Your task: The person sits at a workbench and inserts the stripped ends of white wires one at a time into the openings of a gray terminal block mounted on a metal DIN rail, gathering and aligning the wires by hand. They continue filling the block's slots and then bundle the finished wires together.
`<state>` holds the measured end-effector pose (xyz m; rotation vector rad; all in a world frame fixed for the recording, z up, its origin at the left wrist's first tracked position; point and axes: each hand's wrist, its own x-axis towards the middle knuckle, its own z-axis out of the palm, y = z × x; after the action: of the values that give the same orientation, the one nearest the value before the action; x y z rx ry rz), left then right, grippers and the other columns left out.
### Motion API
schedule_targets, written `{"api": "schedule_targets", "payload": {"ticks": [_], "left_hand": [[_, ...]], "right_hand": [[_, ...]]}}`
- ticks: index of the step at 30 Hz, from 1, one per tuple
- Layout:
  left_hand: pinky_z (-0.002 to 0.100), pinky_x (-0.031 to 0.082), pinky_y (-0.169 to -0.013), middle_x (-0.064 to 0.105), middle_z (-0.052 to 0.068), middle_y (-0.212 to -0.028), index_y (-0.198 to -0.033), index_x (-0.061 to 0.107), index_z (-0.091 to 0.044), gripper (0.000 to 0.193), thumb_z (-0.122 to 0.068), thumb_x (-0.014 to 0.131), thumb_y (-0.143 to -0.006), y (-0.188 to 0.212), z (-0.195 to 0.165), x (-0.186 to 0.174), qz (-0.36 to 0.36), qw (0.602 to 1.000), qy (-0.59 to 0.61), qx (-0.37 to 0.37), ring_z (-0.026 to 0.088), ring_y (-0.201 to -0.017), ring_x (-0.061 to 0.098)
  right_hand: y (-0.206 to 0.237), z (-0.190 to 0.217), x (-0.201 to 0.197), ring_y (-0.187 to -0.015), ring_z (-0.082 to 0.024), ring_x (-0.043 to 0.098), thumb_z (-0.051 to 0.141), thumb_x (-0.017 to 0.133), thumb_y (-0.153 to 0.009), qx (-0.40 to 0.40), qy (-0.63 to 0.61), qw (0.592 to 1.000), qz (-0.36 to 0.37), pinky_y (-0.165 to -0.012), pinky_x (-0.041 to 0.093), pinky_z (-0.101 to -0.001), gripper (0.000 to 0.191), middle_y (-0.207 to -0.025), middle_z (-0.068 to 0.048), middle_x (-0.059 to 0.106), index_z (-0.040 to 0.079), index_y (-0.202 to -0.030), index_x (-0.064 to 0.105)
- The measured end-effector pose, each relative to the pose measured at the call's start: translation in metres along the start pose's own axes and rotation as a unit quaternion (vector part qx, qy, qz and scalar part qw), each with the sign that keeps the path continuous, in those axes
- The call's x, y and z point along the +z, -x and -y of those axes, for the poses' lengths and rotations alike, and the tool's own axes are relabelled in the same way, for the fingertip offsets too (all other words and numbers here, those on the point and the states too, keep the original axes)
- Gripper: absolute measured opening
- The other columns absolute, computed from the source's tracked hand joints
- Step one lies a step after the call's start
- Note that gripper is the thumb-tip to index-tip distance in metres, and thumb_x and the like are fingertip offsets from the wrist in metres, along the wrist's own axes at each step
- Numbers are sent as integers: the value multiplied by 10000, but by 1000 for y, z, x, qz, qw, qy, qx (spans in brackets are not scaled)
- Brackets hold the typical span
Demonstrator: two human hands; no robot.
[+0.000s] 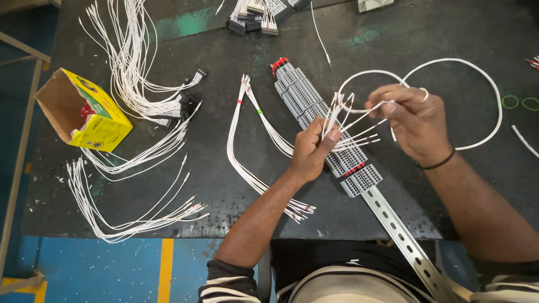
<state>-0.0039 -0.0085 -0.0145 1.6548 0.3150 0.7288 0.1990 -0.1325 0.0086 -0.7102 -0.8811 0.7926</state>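
Left hand (310, 150) clamps wire bundle (337, 115); right hand (412, 120) pinches one.

Both arms come in from the bottom edge, bare forearms with striped sleeves pushed up near the elbows. The left hand (310, 150) is curled into a loose fist, thumb pressed up against the side of the index finger, pinching tight, knuckles facing up. The right hand (414, 120) sits just beside it, a bit higher, palm down, fingers bent inward with thumb and fingertips pinched together toward the left one. There's a ring on one right finger and a dark band round the right wrist. Forearms angle in toward each other.
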Motion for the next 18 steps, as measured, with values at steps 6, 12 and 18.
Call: {"api": "schedule_targets", "payload": {"ticks": [6,12,18], "left_hand": [[239,465,-673,609,-29,-792,-1047,592,-29,262,-288,589,-1083,0,-3,0,6,1000,2,6,31,-739,539],[241,426,-635,567,-35,-758,-1032,594,-30,266,-291,588,-1081,1,-4,-1,5,1000,-13,7,32,-700,491],[240,434,-641,569,-38,-766,-1030,597,-33,260,-288,588,-1081,0,-5,0,2,1000,-8,12,27,-711,496]], "right_hand": [[2,-7,-2,-835,-122,676,-17,683,-1018,26,155,985,-73,-750,529,-234,80,-934,-64,713,-36,-1095,698],[11,-3,-2,-656,10,438,56,748,-952,9,249,956,-154,-591,309,-153,98,-755,61,581,-5,-1025,727],[14,-1,-5,-889,-53,652,27,757,-1043,-98,358,924,-96,-803,510,-200,56,-993,-24,733,-23,-1052,734]]}}
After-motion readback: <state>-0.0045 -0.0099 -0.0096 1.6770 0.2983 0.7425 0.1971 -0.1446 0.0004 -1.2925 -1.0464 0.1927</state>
